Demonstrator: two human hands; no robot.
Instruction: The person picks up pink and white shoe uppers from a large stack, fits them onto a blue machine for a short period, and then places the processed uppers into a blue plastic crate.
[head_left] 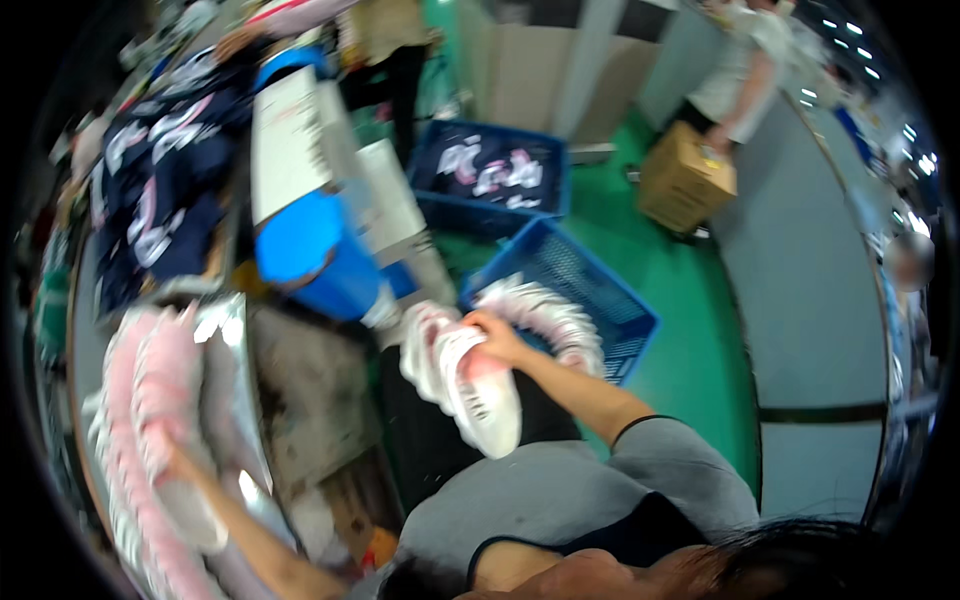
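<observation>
Right hand [492, 337] clamps fingers over the upper end of a bunch of pink-and-white shoe parts [482, 400] above the lap. Left hand [178, 462] touches the shoe rows [125, 430] on the left tabletop [228, 395]; blur, cannot tell if pinching. Handling well likely means gripping across the whole bunch, keeping layers nested and the loose lower end from fanning out; left fingers should press lightly so the rows don't slump. Counts: one bunch held, seemingly two rows on the tabletop, one curved row [555, 322] at the near blue crate [625, 305], two blue crates; single pieces too blurred.
</observation>
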